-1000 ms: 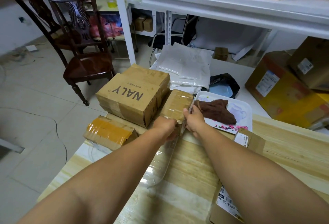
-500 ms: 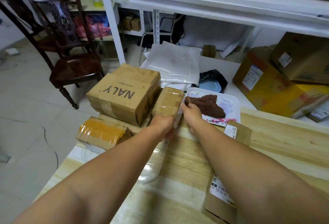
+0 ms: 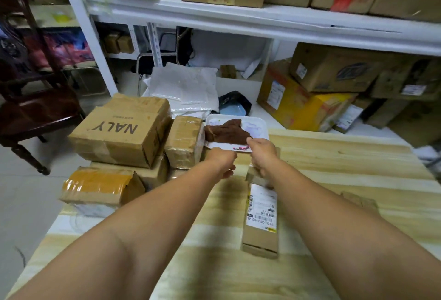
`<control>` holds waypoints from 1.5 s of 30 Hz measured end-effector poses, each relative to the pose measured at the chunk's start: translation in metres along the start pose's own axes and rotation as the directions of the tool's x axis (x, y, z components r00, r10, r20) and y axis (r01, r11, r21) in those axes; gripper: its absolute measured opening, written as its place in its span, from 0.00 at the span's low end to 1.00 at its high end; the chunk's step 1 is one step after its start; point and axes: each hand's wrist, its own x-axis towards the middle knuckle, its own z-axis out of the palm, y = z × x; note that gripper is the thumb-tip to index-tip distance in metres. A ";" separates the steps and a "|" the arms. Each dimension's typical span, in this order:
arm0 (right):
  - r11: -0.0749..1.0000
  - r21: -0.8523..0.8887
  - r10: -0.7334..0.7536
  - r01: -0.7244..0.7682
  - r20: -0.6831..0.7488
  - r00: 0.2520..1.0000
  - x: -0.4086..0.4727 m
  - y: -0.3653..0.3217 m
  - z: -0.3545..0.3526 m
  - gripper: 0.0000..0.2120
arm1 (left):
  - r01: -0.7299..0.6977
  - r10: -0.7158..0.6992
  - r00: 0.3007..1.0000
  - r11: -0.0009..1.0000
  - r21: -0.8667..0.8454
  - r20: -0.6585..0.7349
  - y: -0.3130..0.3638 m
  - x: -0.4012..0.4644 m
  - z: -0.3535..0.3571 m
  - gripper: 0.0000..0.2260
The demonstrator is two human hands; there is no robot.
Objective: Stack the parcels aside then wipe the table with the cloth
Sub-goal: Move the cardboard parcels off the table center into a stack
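1. The landmark is the long labelled parcel (image 3: pixel 261 216), lying flat on the wooden table (image 3: pixel 358 180) with its long axis running from the person toward the shelving.
2. The right hand (image 3: pixel 261 156) sits over the far end of that parcel, fingers curled; whether they grip the parcel's end or only rest above it, I cannot tell.
3. The left hand (image 3: pixel 220 160) hangs just left of the parcel's far end, fingers curled and apparently holding nothing.
4. The brown cloth (image 3: pixel 226 132) lies on a white tray (image 3: pixel 259 125) just beyond the parcel's far end, very near both hands.
5. The stacked parcels, topped by the NALY box (image 3: pixel 119 132), stand to the left of the landmark, beyond its far end.
6. My judgement: the right hand is nearer, so it suits lifting this parcel leftward to the stack.
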 end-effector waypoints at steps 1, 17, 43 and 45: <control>1.000 0.011 0.009 -0.009 -0.031 0.999 -0.002 0.003 -0.008 0.18 | -0.003 0.003 1.000 1.000 0.014 0.009 -0.001 -0.001 0.005 0.08; 0.897 0.150 0.425 -0.415 -0.041 0.904 -0.005 0.094 -0.053 0.26 | 0.027 -0.024 1.000 0.983 0.181 -0.019 -0.032 0.019 0.060 0.11; 0.993 0.029 0.117 -0.115 -0.119 0.986 -0.015 0.037 -0.012 0.18 | 0.006 -0.011 0.999 0.995 -0.095 -0.051 -0.016 0.005 0.027 0.07; 0.996 0.038 0.085 -0.081 -0.099 0.991 -0.024 0.028 0.001 0.15 | -0.023 0.014 0.997 0.993 -0.114 -0.078 -0.014 -0.002 0.010 0.03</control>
